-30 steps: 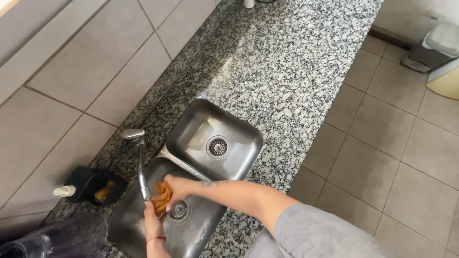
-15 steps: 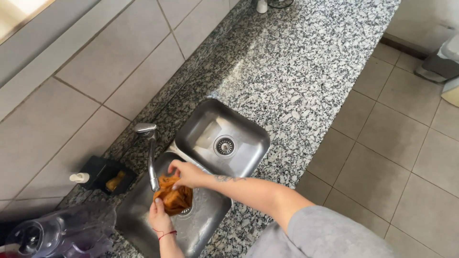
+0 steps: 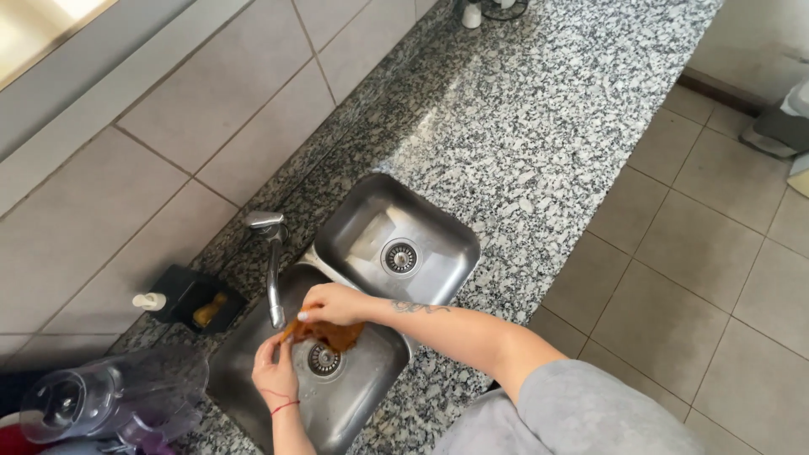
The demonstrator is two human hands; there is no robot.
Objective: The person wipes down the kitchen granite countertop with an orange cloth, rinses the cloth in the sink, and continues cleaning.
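Both hands are over the near basin (image 3: 337,404) of a double steel sink set into a speckled granite table (image 3: 539,143), and between them they hold an orange-brown cloth (image 3: 333,334) just above the drain (image 3: 323,360). The right hand (image 3: 333,305) comes in from the right on a bare forearm and is closed over the top of the cloth, fingers curled down on it; the left hand (image 3: 274,371), with a thin red band at the wrist, rises from the lower edge of the view and pinches the cloth's left end, close beside the tap's spout. The cloth hangs bunched between the two grips — it does not seem to touch the basin floor, though this is hard to tell. The tap (image 3: 271,261) stands on the ridge at the back of the sink, its spout bent down over the near basin. The far basin (image 3: 371,236) lies bare, with its own drain in the middle. To the left, on the table by the tiled wall, sits a small black holder (image 3: 190,291) with a white cap beside it, and nearer the lower left corner a clear plastic jug (image 3: 109,396) lies on its side.
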